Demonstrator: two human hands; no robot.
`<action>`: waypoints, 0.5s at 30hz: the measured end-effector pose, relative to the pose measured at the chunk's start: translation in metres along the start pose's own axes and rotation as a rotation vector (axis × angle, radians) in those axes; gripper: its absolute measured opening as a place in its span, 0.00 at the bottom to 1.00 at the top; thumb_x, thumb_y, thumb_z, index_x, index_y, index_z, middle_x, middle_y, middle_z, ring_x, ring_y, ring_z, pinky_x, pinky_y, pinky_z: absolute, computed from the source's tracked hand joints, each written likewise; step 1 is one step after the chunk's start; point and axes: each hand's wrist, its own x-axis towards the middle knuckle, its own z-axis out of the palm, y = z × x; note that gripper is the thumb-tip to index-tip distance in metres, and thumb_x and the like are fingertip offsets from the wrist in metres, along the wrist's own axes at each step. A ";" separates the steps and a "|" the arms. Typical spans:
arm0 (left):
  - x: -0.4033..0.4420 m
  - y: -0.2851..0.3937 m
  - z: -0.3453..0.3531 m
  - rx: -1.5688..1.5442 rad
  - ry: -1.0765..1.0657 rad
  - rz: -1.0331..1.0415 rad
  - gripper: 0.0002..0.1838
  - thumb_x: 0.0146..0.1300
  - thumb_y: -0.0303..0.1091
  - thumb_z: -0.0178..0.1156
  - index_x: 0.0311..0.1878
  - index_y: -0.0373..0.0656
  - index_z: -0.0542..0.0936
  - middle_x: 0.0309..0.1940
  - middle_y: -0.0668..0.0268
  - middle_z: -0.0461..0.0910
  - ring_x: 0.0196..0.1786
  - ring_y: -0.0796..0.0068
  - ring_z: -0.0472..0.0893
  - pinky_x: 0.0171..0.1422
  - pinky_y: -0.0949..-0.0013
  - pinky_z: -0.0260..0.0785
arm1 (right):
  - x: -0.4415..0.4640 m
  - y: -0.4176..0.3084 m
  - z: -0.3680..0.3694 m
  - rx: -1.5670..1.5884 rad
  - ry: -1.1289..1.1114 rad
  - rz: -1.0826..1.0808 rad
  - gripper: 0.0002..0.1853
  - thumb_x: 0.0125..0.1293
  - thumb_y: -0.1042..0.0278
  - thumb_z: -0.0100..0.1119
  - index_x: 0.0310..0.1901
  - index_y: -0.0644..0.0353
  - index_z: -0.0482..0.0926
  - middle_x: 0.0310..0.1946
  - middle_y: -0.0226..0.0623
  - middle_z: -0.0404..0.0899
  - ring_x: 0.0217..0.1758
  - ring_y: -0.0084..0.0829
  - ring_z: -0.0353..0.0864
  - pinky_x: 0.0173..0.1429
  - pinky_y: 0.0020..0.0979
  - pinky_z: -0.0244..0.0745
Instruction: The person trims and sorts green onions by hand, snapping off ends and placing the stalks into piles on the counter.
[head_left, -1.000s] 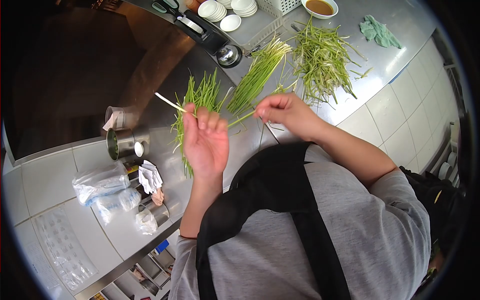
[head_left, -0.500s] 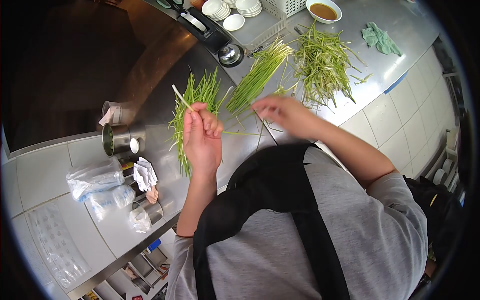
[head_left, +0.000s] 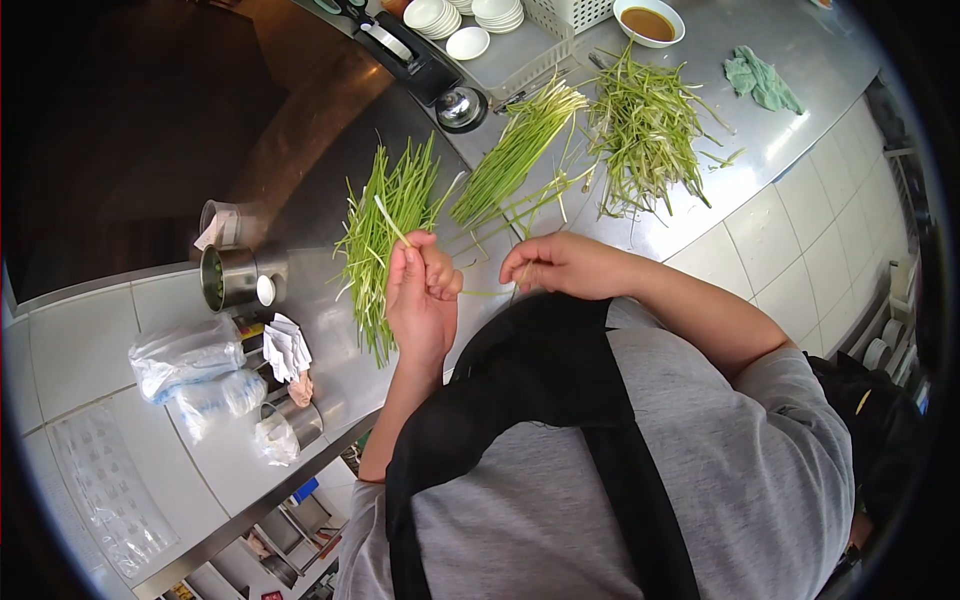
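My left hand (head_left: pixel 425 285) is closed around a thin spring onion stalk (head_left: pixel 392 222), its white end pointing up past my thumb. The green part (head_left: pixel 485 293) comes out on the other side and runs toward my right hand (head_left: pixel 575 268). There, thumb and fingers are pinched together at the leaf end; the exact contact is hard to see. Behind my left hand lies a loose pile of spring onions (head_left: pixel 385 250). A neater bundle (head_left: pixel 510 160) with aligned white ends sits beyond both hands, with a few loose stalks (head_left: pixel 545 198) beside it. Farther right is a tangled heap of trimmings (head_left: pixel 650 135).
A bowl of brown liquid (head_left: pixel 648 24), a green cloth (head_left: pixel 762 78), a basket with stacked white dishes (head_left: pixel 468 44) and a round metal bell (head_left: pixel 460 108) stand at the back. Metal cups (head_left: pixel 228 278), papers (head_left: pixel 288 348) and plastic bags (head_left: pixel 190 355) are at left.
Both hands have moved closer to my body, the left slightly right. My right hand has come down from beside the bundle, its fingers now drawn together. Loose stalks now lie beside the bundle.
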 end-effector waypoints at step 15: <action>0.011 0.009 0.013 0.086 -0.055 0.143 0.11 0.74 0.38 0.42 0.48 0.42 0.69 0.23 0.75 0.54 0.24 0.85 0.53 0.28 0.78 0.48 | 0.005 -0.008 0.014 -0.085 -0.090 0.013 0.10 0.65 0.64 0.59 0.40 0.62 0.79 0.26 0.27 0.76 0.31 0.19 0.73 0.38 0.23 0.70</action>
